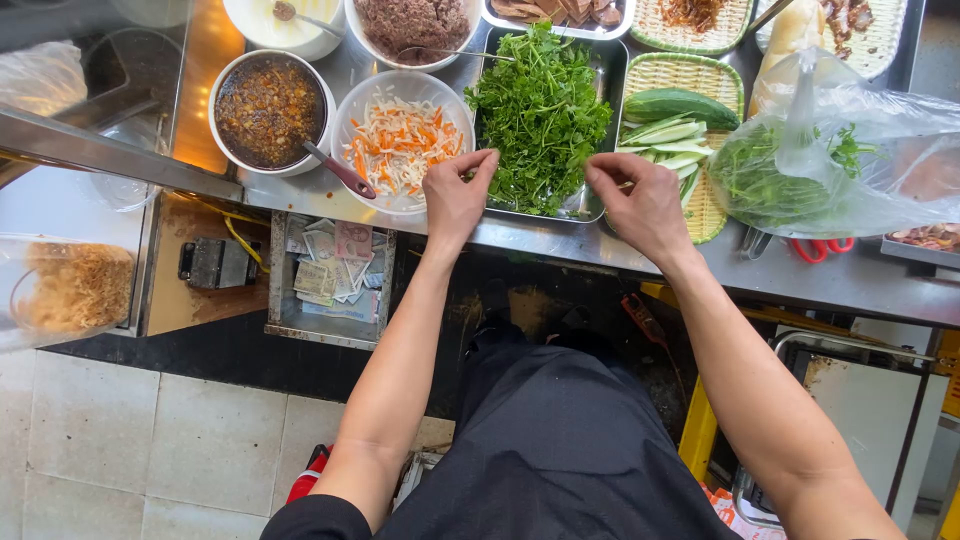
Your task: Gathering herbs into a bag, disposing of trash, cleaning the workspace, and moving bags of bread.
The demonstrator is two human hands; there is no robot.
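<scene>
A steel tray (612,70) heaped with green leafy herbs (540,110) sits on the metal counter in front of me. My left hand (455,195) rests at the tray's near left edge, fingertips pinched on a sprig of the herbs. At the tray's near right corner, my right hand (640,200) pinches a thin herb stem. Both hands hover just above the counter's front edge.
Left of the herbs stand a white bowl of shredded carrot and radish (400,135) and a bowl of dark sauce (268,110) with a red-handled spoon. A woven tray of cucumber (680,110), a plastic bag of greens (830,160), red scissors (820,245) lie right. A drawer of banknotes (335,275) hangs open below.
</scene>
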